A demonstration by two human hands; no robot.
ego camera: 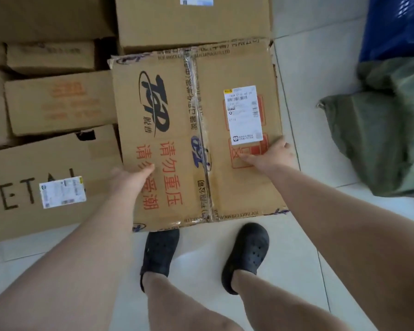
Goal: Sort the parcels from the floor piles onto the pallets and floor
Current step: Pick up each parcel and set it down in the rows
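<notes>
A large brown cardboard parcel (177, 111) with a dark "TOP" logo, red Chinese print and a white shipping label (244, 114) lies flat on the tiled floor in front of my feet. My left hand (127, 177) lies on its near left part, fingers straight over the red print. My right hand (270, 154) rests flat on its near right part, just below the label, with its outer fingers at the box's right edge. Neither hand is curled round the box.
More cardboard boxes crowd the left and far side, including one marked "METAL" (34, 187) and a big one behind (191, 22). A green sack (380, 130) and a blue crate (397, 25) sit at the right. My black clogs (246, 254) stand on white tile.
</notes>
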